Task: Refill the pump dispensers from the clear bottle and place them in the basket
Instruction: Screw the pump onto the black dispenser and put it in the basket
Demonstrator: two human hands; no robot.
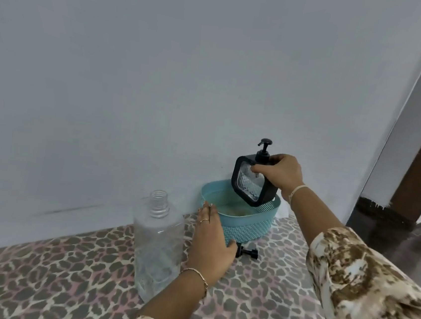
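Your right hand point(280, 174) is clamped round the upper corner of the pump dispenser point(250, 187), fingers curled over its black frame, holding it tilted in the air just above the blue basket point(243, 230). Your left hand point(211, 242) lies flat-fingered against the basket's near wall, gripping nothing. Recommended: level the dispenser, lower it upright onto the basket floor, and brace the wall. The clear bottle point(157, 244) stands uncapped at your left and a loose pump head point(247, 252) lies beside the basket; avoid both

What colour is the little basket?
The basket is light blue-green, with a woven texture on its side. The head view shows it best.
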